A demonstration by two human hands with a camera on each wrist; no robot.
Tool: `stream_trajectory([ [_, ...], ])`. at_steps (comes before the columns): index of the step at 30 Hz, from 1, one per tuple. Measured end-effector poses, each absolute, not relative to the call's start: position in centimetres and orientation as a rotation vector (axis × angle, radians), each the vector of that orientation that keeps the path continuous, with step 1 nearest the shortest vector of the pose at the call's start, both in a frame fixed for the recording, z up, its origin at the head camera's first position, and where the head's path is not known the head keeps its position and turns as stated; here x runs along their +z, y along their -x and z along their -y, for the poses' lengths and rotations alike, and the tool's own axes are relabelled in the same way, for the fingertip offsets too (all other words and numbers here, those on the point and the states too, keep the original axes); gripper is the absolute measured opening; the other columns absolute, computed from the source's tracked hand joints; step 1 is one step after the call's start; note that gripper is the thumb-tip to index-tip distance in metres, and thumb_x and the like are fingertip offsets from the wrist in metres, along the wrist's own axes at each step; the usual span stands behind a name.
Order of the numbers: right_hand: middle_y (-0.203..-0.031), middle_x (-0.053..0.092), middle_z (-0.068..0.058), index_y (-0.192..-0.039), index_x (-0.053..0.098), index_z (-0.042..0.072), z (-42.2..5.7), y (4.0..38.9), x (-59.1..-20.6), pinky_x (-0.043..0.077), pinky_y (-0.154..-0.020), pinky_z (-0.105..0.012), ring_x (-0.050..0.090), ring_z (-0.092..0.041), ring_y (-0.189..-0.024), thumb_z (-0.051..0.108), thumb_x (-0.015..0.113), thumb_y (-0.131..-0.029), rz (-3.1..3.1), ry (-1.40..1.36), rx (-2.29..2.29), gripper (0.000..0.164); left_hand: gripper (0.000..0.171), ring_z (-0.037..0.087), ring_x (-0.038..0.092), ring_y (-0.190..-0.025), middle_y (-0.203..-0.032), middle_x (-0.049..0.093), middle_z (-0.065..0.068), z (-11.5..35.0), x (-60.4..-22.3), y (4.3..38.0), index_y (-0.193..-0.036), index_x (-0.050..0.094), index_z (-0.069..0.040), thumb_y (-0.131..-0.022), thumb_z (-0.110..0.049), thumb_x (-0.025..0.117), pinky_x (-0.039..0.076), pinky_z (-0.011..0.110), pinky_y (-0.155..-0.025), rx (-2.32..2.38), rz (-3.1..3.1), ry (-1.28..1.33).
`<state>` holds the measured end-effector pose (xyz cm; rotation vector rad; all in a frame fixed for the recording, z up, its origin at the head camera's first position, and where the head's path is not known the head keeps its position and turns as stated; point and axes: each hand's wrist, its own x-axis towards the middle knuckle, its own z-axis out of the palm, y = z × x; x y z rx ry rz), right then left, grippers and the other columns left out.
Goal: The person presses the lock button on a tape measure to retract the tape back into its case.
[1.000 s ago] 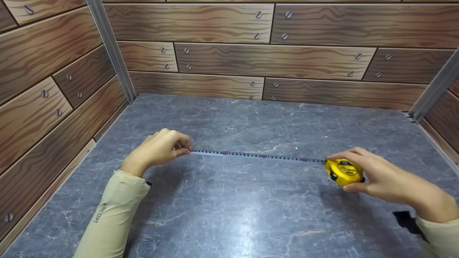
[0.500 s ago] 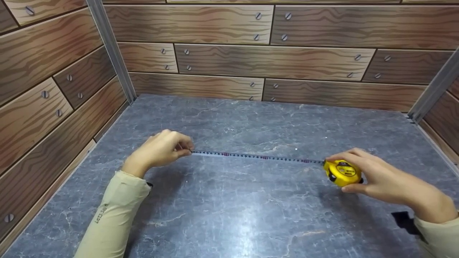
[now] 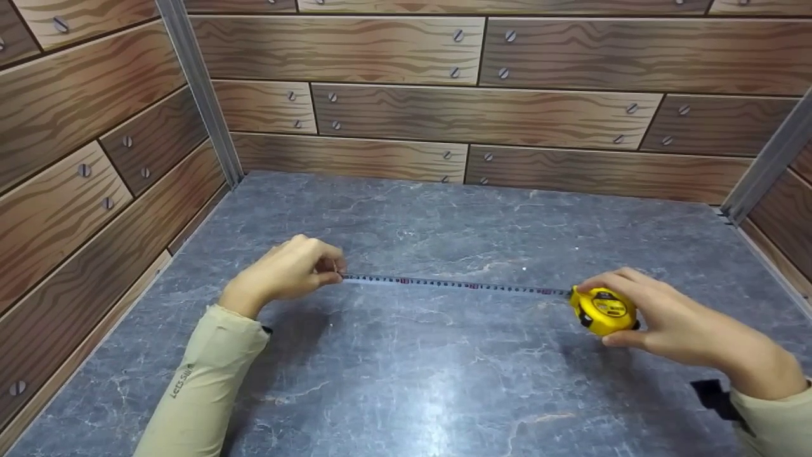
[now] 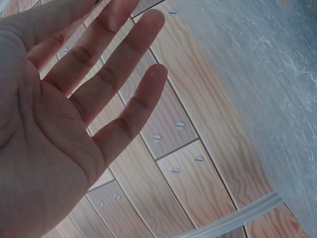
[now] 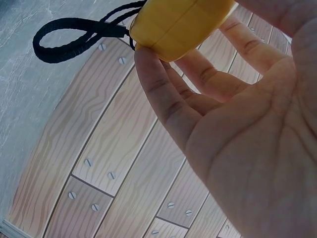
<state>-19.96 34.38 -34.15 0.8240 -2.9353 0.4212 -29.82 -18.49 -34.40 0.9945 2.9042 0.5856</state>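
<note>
"Let's Slim" sleeve [image 3: 184, 381], yellow tape measure [image 3: 604, 310], numbered blade [image 3: 453, 285]

The desk [image 3: 406, 381] carries the whole arrangement. The tape measure case [image 3: 604, 310] sits toward the right side of the desk, with the right hand [image 3: 660, 317] round it from the right. From the case, the tape [image 3: 453, 285] runs leftward just over the desk to the left hand [image 3: 288, 273], whose fingers [image 3: 330, 270] meet its far end. A strap [image 5: 74, 37] hangs from the case on the side away from the tape. Behind the tape stands the back wall [image 3: 482, 108]; left of the left hand stands the left wall [image 3: 82, 165]; right of the case stands the right wall [image 3: 790, 209].
</note>
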Motion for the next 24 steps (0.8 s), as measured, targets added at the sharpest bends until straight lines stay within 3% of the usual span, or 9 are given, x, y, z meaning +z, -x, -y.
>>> stream_trajectory([
  [24,-0.132,0.065,0.0,-0.142,0.06,0.031,-34.1,19.97,-34.12,0.06,-0.091,-0.042,0.065,-0.019,-0.114,0.02,0.093,-0.082,2.961,-0.814,0.453,0.069,0.005,0.011,0.07,-0.078,-0.092,0.08,0.001,17.98,-34.57,29.74,-0.104,0.078,-0.013,-0.101,-0.013,0.074,0.06,0.038,-0.076,0.624,-2.894,-1.095],
])
